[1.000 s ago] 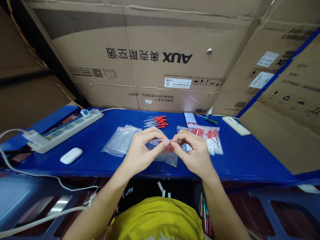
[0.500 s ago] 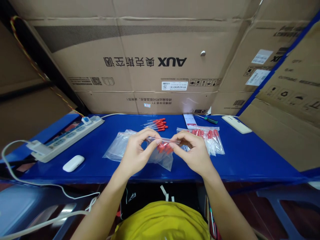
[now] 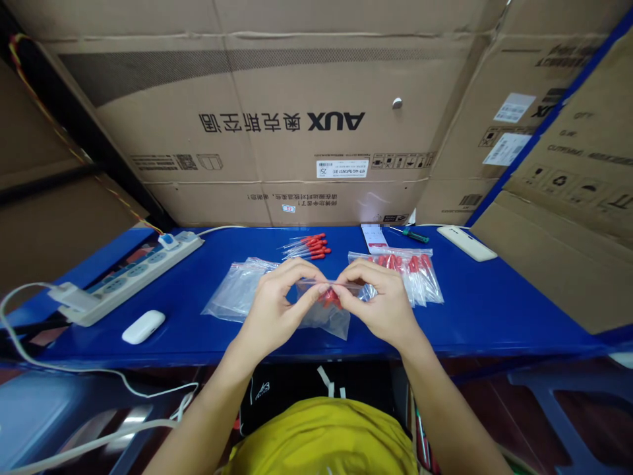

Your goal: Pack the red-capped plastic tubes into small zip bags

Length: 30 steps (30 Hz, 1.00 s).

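Fingers (image 3: 316, 295) of left hand (image 3: 277, 310) and right hand (image 3: 388, 307) pinched together on the top edge of a small clear plastic bag (image 3: 326, 310) holding red-capped pieces, just above the smooth blue table (image 3: 494, 310). Beside: crinkled empty bags (image 3: 237, 293), filled bags (image 3: 415, 274), loose red-tipped tubes (image 3: 309, 246). Farther left, glossy white oval case (image 3: 143, 326), long power strip (image 3: 128, 277).

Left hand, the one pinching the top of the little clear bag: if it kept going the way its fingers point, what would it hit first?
The left hand points toward the right hand along the bag top, so it would likely meet those fingertips first.
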Motion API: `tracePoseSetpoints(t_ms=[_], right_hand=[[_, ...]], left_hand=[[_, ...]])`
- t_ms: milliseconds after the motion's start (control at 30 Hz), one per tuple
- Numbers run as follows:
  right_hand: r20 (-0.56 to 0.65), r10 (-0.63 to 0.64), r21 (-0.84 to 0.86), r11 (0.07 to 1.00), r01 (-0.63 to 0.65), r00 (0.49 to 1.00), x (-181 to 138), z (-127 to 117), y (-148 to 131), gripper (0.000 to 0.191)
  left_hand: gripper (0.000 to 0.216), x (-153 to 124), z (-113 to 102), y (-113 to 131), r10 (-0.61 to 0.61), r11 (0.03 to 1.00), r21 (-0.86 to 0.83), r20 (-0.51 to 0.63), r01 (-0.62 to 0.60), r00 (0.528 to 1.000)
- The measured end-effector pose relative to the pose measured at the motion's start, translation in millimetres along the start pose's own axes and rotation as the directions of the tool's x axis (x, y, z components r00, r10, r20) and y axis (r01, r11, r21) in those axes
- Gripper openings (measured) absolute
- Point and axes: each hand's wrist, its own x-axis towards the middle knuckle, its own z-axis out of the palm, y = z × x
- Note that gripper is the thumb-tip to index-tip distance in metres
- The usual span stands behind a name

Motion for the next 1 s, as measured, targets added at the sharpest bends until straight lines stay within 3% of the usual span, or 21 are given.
tracePoseSetpoints(t_ms=[1000], right_hand=[[0.051,0.105,0.051,0.993,-0.107,0.993,-0.2,1.4,3.0,0.010]], left_hand=[[0.015,0.6,-1.0,1.1,-0.030,1.000,0.005,0.046,0.030,0.998]])
